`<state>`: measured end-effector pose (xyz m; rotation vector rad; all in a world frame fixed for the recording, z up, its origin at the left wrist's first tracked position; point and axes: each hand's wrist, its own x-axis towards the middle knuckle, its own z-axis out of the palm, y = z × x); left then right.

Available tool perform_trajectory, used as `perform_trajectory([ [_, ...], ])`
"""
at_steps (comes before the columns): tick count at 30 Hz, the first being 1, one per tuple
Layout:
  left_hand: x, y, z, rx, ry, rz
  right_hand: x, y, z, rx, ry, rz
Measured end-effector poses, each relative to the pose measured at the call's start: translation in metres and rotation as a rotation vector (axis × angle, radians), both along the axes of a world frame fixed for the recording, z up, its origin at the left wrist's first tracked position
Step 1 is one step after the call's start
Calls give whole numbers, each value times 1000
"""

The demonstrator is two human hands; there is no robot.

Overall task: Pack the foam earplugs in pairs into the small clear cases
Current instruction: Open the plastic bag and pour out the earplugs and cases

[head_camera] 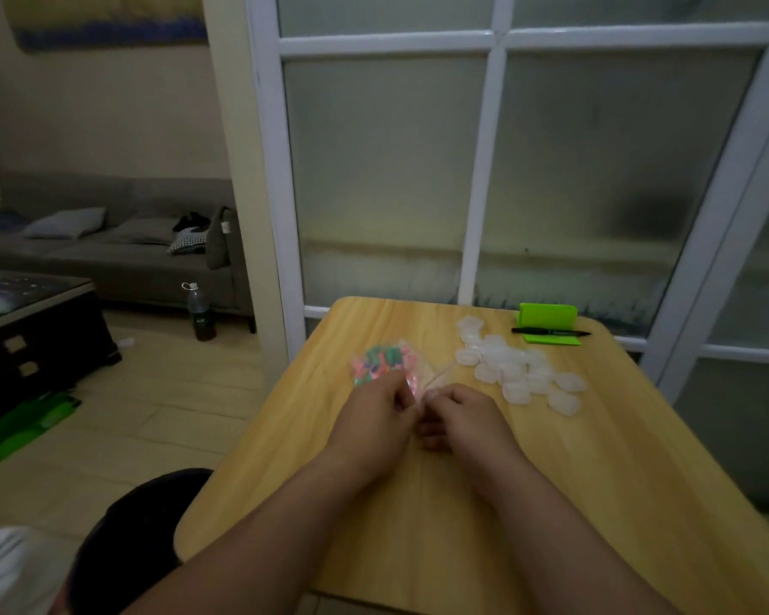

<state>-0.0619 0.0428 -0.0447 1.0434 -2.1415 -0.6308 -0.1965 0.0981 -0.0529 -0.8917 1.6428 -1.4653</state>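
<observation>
1. Pinching the near edge of a clear bag (411, 364), the left hand (380, 408) and right hand (458, 415) meet knuckle to knuckle at mid-table, fingers curled on the film, apparently to part its mouth.
2. Inside the bag, which lies flat just beyond the hands on the wooden table (596, 459), are the foam earplugs (380, 359). None can be seen in a case.
3. Earplugs should prove light, soft and springy, and prone to roll once tipped out. A fingertip pinch on the barrel suits them. Bag film looks thin and slippery and is best held at opposite lips. The small clear cases (516, 368) look like light, stiff plastic and are likely to skid unless steadied at the base.
4. Count: one bag; pink, green and blue plugs, too many and too blurred to number; roughly twenty overlapping cases heaped right of the bag; one black pen (551, 332) lying across one green stand (549, 313) at the far edge.
</observation>
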Motion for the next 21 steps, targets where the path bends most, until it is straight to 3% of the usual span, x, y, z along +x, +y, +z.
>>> perform_trajectory([
  [11, 3, 7, 5, 369, 269, -40, 1, 13, 8, 14, -58, -39],
  [15, -1, 11, 1, 273, 107, -60, 4, 13, 7, 92, 146, -49],
  [19, -2, 8, 2, 130, 116, 58, 0, 14, 0, 105, 284, -86],
  [21, 2, 4, 3, 57, 128, 94, -6, 16, -1, 115, 440, -109],
])
